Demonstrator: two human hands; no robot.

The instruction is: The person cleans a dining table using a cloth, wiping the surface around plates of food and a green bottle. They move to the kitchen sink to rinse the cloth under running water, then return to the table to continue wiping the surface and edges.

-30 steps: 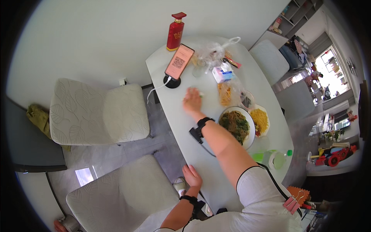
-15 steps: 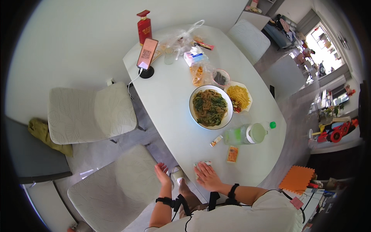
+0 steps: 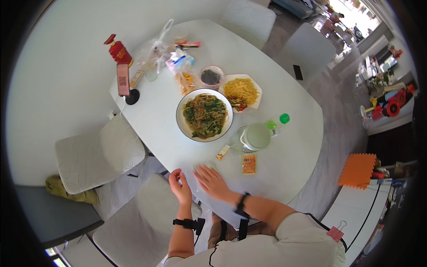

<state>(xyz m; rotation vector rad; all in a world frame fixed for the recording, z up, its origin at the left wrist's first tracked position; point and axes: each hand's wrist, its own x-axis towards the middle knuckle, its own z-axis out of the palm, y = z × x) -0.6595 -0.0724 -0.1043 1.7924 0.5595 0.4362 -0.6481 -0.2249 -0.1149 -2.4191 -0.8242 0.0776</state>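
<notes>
Near the front left edge of the white table [image 3: 284, 178], my right hand [image 3: 213, 183] is pressed down with its fingers stretched forward over a pale, crumpled cloth or tissue [image 3: 205, 167]. Motion smears the fingertips, and most of the cloth is hidden beneath them. My left hand [image 3: 180, 188] hovers just left of it at the table's edge, fingers loosely bent and apart, holding nothing. Beyond the right hand lie a small white-and-orange packet [image 3: 223, 152] and a flat orange packet [image 3: 249, 164]. A large bowl of noodles with greens [image 3: 204, 115] stands farther up.
A clear jug with a pale green lid [image 3: 258, 136] and a green-capped bottle [image 3: 284, 119] stand right of the bowl. Behind are a plate of yellow shreds [image 3: 241, 91], a small dark-filled bowl [image 3: 211, 76], a phone on a stand [image 3: 123, 80] and a red pump bottle [image 3: 119, 51]. Chairs [image 3: 100, 155] line the left.
My right hand has slid left along the table with the cloth. My left hand has risen slightly, its fingers bending more. The head view has shifted, moving the table's things leftward.
</notes>
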